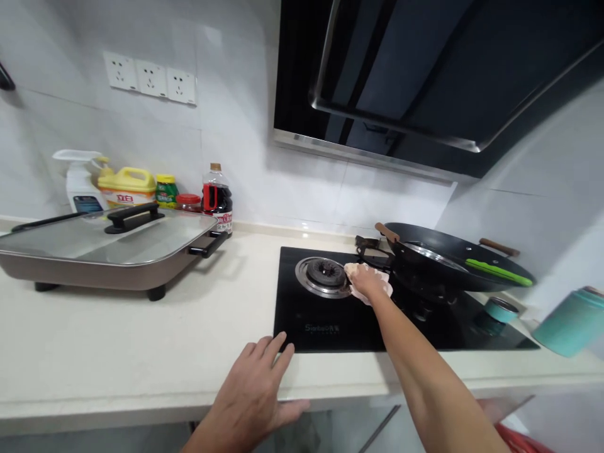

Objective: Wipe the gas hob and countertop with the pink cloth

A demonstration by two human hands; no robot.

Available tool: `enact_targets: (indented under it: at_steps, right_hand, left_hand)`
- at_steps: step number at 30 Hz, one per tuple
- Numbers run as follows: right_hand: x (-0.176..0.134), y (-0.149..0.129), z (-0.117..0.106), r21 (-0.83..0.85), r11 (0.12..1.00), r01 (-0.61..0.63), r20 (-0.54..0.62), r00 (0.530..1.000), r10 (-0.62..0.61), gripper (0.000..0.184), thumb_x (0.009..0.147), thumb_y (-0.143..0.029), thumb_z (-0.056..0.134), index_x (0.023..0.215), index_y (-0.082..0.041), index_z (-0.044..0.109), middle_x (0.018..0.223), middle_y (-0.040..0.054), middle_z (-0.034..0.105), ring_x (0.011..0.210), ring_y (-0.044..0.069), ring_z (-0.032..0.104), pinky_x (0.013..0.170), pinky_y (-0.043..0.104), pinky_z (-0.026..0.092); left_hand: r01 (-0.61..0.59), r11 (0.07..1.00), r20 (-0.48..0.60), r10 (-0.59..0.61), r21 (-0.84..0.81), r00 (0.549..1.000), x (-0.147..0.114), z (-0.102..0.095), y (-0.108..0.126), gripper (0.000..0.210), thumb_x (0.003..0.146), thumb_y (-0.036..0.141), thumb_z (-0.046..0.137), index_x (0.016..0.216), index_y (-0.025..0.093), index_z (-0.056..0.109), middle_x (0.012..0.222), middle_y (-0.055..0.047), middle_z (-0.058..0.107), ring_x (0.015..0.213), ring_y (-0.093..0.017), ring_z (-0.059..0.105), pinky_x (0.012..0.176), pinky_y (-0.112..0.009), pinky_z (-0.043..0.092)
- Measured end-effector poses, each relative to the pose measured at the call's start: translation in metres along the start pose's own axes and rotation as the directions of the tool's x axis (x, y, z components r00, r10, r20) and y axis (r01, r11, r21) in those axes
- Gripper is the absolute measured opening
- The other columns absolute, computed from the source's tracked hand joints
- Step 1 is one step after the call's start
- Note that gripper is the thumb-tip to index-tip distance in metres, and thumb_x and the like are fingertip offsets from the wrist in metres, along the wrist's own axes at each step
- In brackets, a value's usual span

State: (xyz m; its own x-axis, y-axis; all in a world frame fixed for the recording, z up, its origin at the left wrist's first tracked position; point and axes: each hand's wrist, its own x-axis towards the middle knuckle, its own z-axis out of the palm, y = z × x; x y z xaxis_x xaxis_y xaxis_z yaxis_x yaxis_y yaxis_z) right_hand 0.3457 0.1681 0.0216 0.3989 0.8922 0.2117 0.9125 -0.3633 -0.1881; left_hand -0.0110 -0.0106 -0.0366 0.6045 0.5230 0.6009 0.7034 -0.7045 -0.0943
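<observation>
My right hand [366, 281] presses a pale crumpled cloth [383, 290] onto the black glass gas cooktop [325, 324], right beside the round left burner [325, 275]. Its fingers are closed around the cloth and partly hidden by it. My left hand [257, 377] rests at the counter's front edge with fingers stretched out, fingertips near the cooktop's front left corner, holding nothing. A black pan support [372, 250] lies behind the cloth. To the right, a large black wok [443, 258] with wooden handles sits over the other burner, a green-handled utensil [497, 272] lying in it.
An electric pan [94, 267] with a glass lid stands left on the counter [226, 296]. Behind it are a spray bottle [82, 179], a yellow jug [129, 185] and a dark sauce bottle [217, 198]. A range hood [377, 138] overhangs. Teal containers, including a canister [570, 321], stand right.
</observation>
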Motion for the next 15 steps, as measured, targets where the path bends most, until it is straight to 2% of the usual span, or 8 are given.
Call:
enact_targets:
  at_steps: [3,7,12,15]
  right_hand:
    - [-0.031,-0.002,-0.003,-0.011,1.0,-0.007,0.005,1.0,0.008,0.049,0.1,-0.038,0.034,0.139,-0.02,0.058,0.139,0.0209,0.058,0.125,0.035,0.058,0.101,0.057,0.043]
    - [-0.094,-0.02,-0.008,-0.015,0.995,0.094,-0.008,0.995,-0.095,0.049,0.101,-0.044,0.035,0.141,-0.024,0.056,0.138,0.0199,0.057,0.124,0.035,0.058,0.101,0.055,0.042]
    - [-0.169,-0.077,-0.008,0.031,0.952,0.305,-0.006,0.952,-0.305,0.048,0.098,-0.046,0.045,0.143,-0.031,0.056,0.144,0.0163,0.056,0.125,0.036,0.055,0.101,0.054,0.042]
    - [-0.2,-0.117,-0.009,0.114,0.875,0.47,-0.015,0.882,-0.472,0.044,0.097,-0.043,0.048,0.138,-0.03,0.059,0.146,0.0147,0.054,0.127,0.036,0.053,0.102,0.055,0.041]
  left_hand:
    - [0.018,0.997,-0.048,-0.021,-0.07,0.999,0.002,-0.002,-0.001,0.074,0.086,0.072,0.065,0.137,0.018,0.064,0.144,-0.022,0.062,0.119,-0.04,0.063,0.093,-0.056,0.055]
    - [0.084,0.978,-0.074,-0.099,-0.192,0.992,0.004,-0.008,-0.003,0.071,0.092,0.068,0.061,0.144,0.021,0.058,0.15,-0.018,0.057,0.132,-0.037,0.056,0.102,-0.054,0.051]
    - [0.172,0.936,-0.101,-0.212,-0.308,0.972,0.004,-0.006,-0.008,0.065,0.095,0.061,0.061,0.148,0.025,0.054,0.153,-0.015,0.054,0.139,-0.033,0.05,0.109,-0.054,0.046]
    - [0.3,0.877,-0.152,-0.377,-0.377,0.914,0.005,0.0,-0.015,0.056,0.098,0.055,0.055,0.145,0.026,0.056,0.154,-0.014,0.052,0.141,-0.032,0.047,0.113,-0.058,0.041]
